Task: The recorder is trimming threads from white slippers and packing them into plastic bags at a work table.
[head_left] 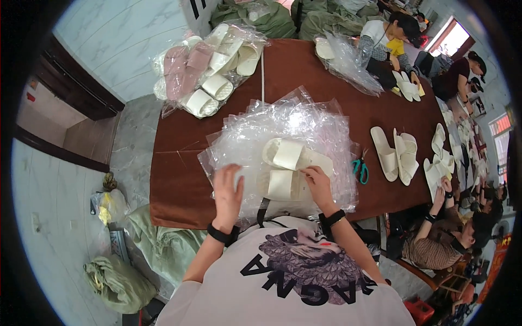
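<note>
A pair of cream-white slippers lies side by side on a wide stack of clear plastic bags, straps toward the left. My right hand has its fingers bent onto the heel end of the near slipper, close to the heel of the far slipper. Its palm covers part of that heel. My left hand is over the left part of the bags, with its fingers apart and nothing in them. A gap separates it from the toe of the near slipper.
Teal-handled scissors lie right of the bags on the brown table cover. Further right are loose white slippers. Bagged pink and white slippers fill the far left corner. Co-workers handle slippers along the right side. Green sacks stand below left.
</note>
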Demonstrator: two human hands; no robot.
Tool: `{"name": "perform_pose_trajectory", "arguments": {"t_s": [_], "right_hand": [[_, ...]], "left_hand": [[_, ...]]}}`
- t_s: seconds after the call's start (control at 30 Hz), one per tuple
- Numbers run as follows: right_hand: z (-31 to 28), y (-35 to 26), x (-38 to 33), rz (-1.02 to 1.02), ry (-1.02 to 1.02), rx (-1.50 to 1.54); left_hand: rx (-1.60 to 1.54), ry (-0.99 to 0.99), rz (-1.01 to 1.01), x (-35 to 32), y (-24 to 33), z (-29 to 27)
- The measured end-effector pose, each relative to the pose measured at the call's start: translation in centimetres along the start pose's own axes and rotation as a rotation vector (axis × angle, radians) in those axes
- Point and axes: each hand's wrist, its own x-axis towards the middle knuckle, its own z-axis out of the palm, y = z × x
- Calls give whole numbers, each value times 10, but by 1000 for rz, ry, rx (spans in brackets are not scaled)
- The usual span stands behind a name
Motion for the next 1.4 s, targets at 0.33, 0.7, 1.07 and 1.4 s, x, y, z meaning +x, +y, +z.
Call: {"name": "perform_pose_trajectory", "arguments": {"t_s": [0.33,0.7,1.07,1.4], "right_hand": [[-11,-15,-5,348,123,375],[-10,-2,6,553,-182,1232],[11,-11,9,722,-158,601],[-7,-10,7,585,-52,807]], "left_hand": [[-232,-252,111,8,21,57],[18,-397,204,-7,17,101],[-72,-413,236,-7,31,104],[87,-380,303,-10,33,111]]}}
